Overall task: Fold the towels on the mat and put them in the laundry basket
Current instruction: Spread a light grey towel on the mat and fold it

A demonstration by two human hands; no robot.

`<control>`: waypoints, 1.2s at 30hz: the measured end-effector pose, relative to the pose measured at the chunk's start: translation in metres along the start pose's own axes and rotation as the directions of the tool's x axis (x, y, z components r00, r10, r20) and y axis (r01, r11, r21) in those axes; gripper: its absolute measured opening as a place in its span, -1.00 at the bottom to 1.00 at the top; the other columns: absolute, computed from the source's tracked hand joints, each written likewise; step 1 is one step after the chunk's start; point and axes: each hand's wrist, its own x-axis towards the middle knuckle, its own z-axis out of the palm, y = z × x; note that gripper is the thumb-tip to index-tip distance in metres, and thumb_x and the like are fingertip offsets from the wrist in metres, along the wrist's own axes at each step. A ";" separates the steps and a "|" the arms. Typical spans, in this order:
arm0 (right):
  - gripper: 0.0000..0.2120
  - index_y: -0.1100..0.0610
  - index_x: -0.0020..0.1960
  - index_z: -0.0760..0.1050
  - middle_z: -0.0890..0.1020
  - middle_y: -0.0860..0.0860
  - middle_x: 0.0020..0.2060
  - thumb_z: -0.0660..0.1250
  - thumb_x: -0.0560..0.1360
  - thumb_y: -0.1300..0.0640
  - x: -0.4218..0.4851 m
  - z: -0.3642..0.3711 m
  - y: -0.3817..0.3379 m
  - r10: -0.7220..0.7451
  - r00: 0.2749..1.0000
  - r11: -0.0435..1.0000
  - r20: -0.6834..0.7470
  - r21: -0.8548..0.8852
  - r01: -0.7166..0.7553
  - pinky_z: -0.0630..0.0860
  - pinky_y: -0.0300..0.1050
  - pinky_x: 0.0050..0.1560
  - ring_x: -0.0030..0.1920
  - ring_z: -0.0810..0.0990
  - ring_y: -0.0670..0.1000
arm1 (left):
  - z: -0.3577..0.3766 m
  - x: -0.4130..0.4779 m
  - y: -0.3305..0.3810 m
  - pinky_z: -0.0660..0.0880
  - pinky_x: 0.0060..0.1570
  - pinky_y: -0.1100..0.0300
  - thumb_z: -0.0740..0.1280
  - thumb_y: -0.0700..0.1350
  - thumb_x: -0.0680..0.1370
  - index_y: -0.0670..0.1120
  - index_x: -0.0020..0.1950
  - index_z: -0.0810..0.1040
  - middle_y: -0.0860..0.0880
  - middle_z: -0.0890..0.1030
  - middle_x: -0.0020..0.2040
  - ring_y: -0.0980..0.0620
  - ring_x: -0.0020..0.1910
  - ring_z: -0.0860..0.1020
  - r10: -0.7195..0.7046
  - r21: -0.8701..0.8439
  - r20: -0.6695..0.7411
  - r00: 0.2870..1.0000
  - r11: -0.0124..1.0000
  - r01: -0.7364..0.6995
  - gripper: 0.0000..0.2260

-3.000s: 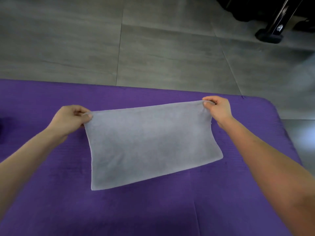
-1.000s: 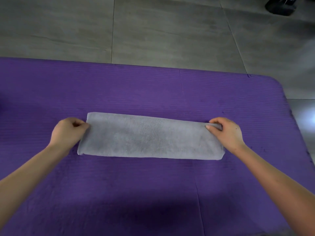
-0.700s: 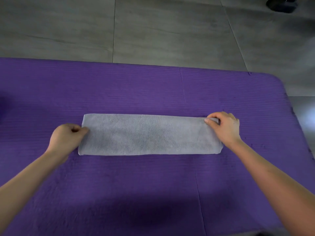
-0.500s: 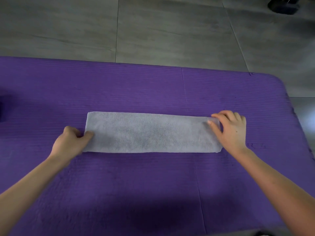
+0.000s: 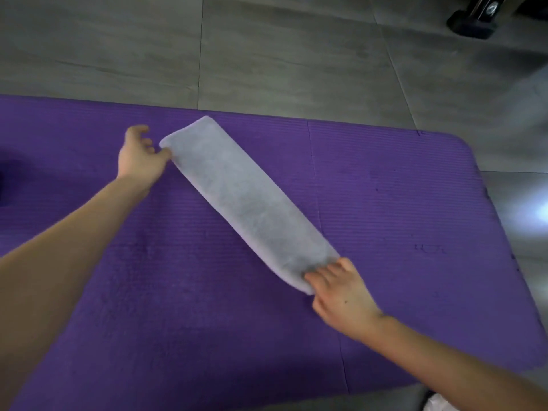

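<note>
Head view: a purple ribbed mat point(image 5: 385, 203) lies on a floor point(image 5: 281, 54) of large grey tiles with thin dark joints. A black stand foot point(image 5: 474, 20) sits at the top right; a round emblem on it is too small to read. A grey towel point(image 5: 249, 200), folded into a long strip, lies diagonally on the mat. The left hand point(image 5: 139, 157) touches its far corner with fingers spread, its grip loose. The right hand point(image 5: 341, 287) has its grip pinched on the near end.
</note>
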 end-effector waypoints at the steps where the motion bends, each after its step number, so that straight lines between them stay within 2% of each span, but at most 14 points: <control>1: -0.74 0.09 -0.21 0.58 0.60 -0.06 -0.36 0.18 0.19 0.13 0.002 0.000 -0.020 0.048 0.999 0.994 0.019 0.096 -0.049 0.29 -0.12 -0.09 -0.36 0.54 0.01 | -0.002 -0.011 -0.001 0.45 0.02 0.13 0.38 -0.22 0.43 -0.10 0.32 0.39 -0.07 0.52 0.13 0.00 -0.03 0.51 0.162 0.190 0.028 0.986 0.968 -0.164 -0.53; 2: -0.79 0.08 -0.24 0.56 0.58 -0.08 -0.40 0.20 0.18 0.13 0.006 0.000 -0.038 0.098 0.994 0.977 0.037 0.187 -0.103 0.27 -0.17 -0.11 -0.39 0.54 -0.01 | -0.003 -0.029 -0.006 0.43 0.07 0.05 0.37 -0.27 0.41 -0.12 0.27 0.46 -0.10 0.53 0.12 -0.09 0.03 0.52 0.372 0.330 0.098 0.923 0.863 -0.383 -0.58; 4: -0.85 0.05 -0.28 0.53 0.56 -0.11 -0.45 0.23 0.19 0.10 0.016 -0.003 -0.065 0.185 0.980 0.928 0.075 0.316 -0.199 0.22 -0.27 -0.16 -0.44 0.52 -0.05 | -0.003 -0.084 -0.020 0.42 0.11 -0.04 0.36 -0.32 0.35 -0.13 0.17 0.54 -0.15 0.55 0.08 -0.18 0.07 0.49 0.682 0.381 0.337 0.649 0.532 -0.756 -0.61; 7: -0.80 0.06 -0.19 0.58 0.62 -0.09 -0.39 0.30 0.21 0.07 0.032 -0.013 -0.078 0.202 0.972 0.872 0.122 0.430 -0.235 0.37 -0.21 -0.21 -0.39 0.54 -0.05 | -0.006 -0.167 -0.055 0.41 0.14 0.02 0.34 -0.24 0.41 -0.06 0.20 0.51 -0.12 0.56 0.14 -0.11 0.16 0.46 0.767 0.211 0.580 0.273 0.182 -0.960 -0.64; 10: -0.74 0.08 -0.04 0.58 0.62 -0.14 -0.28 0.31 0.30 0.04 0.037 -0.020 -0.075 0.154 0.950 0.813 0.271 0.512 -0.278 0.38 -0.19 -0.06 -0.28 0.52 -0.11 | 0.006 -0.211 -0.074 0.40 0.19 0.01 0.41 -0.20 0.42 -0.03 0.23 0.44 -0.09 0.60 0.09 -0.07 0.13 0.48 0.793 0.195 0.559 0.243 0.160 -0.968 -0.60; 13: -0.69 0.03 -0.03 0.57 0.58 -0.18 -0.28 0.31 0.31 -0.10 0.027 -0.015 -0.069 0.124 0.970 0.811 0.211 0.541 -0.222 0.43 -0.13 -0.03 -0.26 0.50 -0.16 | 0.022 -0.219 -0.075 0.37 0.16 0.02 0.38 -0.23 0.44 -0.03 0.08 0.46 -0.02 0.61 -0.11 -0.02 -0.06 0.52 0.836 0.236 0.489 0.248 0.147 -0.961 -0.74; 15: -0.57 0.02 0.04 0.56 0.62 -0.15 -0.13 0.31 0.33 -0.24 0.014 -0.007 -0.062 0.042 0.991 0.901 0.127 0.423 -0.093 0.41 -0.08 0.06 -0.08 0.56 -0.11 | 0.027 -0.219 -0.076 0.38 0.16 0.03 0.30 -0.26 0.47 -0.03 -0.04 0.45 0.01 0.57 -0.21 0.00 -0.19 0.52 0.845 0.249 0.492 0.211 0.096 -0.964 -0.84; 18: -0.33 0.01 0.26 0.46 0.52 -0.06 0.23 0.25 0.29 -0.37 -0.002 0.008 -0.050 -0.118 0.971 0.978 0.207 0.195 0.078 0.18 0.01 0.33 0.26 0.44 -0.05 | 0.026 -0.214 -0.082 0.38 0.21 0.03 0.28 -0.28 0.45 -0.02 -0.12 0.49 0.01 0.51 -0.24 0.02 -0.22 0.48 0.816 0.224 0.557 0.151 0.028 -0.974 -0.85; 21: -0.25 0.01 0.38 0.31 0.41 0.01 0.36 0.29 0.30 -0.33 -0.004 0.019 -0.045 -0.185 0.950 0.981 0.251 0.100 0.165 0.09 0.16 0.39 0.38 0.31 -0.01 | 0.019 -0.205 -0.082 0.50 0.09 0.11 0.38 -0.13 0.38 -0.02 -0.05 0.48 -0.01 0.48 -0.12 0.02 -0.10 0.44 0.764 0.125 0.613 0.200 0.157 -0.980 -0.81; 23: -0.33 0.02 0.36 0.30 0.47 0.00 0.31 0.39 0.34 -0.19 0.000 0.021 -0.044 -0.164 0.977 0.973 0.139 0.184 0.137 0.10 0.14 0.42 0.34 0.38 -0.02 | 0.011 -0.204 -0.076 0.55 -0.09 0.22 0.34 -0.06 0.40 -0.02 0.02 0.45 0.01 0.42 0.02 0.05 -0.02 0.44 0.707 0.042 0.629 0.325 0.386 -0.921 -0.78; 28: -0.65 -0.09 0.17 0.36 0.56 -0.32 -0.02 0.32 0.41 -0.02 0.019 -0.006 -0.061 0.171 0.983 0.761 -0.059 0.641 -0.094 0.27 -0.25 0.32 0.09 0.45 -0.33 | -0.020 -0.211 -0.051 0.49 -0.04 0.33 0.33 -0.09 0.45 0.09 0.04 0.47 0.12 0.53 -0.01 0.11 -0.05 0.55 0.476 -0.130 0.584 0.657 0.854 -0.503 -0.80; 30: -0.67 -0.19 0.12 0.36 0.55 -0.34 -0.01 0.32 0.38 -0.08 0.036 -0.021 -0.066 0.295 0.955 0.604 0.031 0.768 -0.212 0.35 -0.37 0.14 0.09 0.47 -0.28 | -0.027 -0.207 -0.040 0.49 -0.16 0.36 0.36 -0.17 0.49 0.18 -0.06 0.47 0.15 0.58 -0.12 0.15 -0.15 0.56 0.337 -0.163 0.549 0.765 0.941 -0.297 -0.77; 33: -0.76 -0.08 0.05 0.46 0.62 -0.21 -0.06 0.42 0.43 0.06 0.076 -0.029 -0.061 0.365 0.918 0.418 0.153 0.855 -0.308 0.49 -0.25 0.05 -0.02 0.58 -0.21 | -0.023 -0.186 -0.030 0.46 -0.19 0.36 0.34 -0.14 0.53 0.07 -0.04 0.49 0.16 0.60 -0.19 0.26 -0.22 0.53 0.141 -0.174 0.458 0.878 0.982 -0.067 -0.89; 36: -0.89 0.03 -0.06 0.52 0.64 -0.07 -0.20 0.38 0.46 0.04 0.121 -0.019 -0.051 0.446 0.867 0.417 0.223 0.805 -0.422 0.52 -0.01 -0.07 -0.18 0.59 -0.07 | -0.008 -0.157 -0.022 0.51 -0.11 0.16 0.33 -0.04 0.53 -0.07 0.03 0.47 -0.02 0.61 -0.07 0.07 -0.10 0.56 -0.063 -0.154 0.350 0.935 0.980 0.123 -0.85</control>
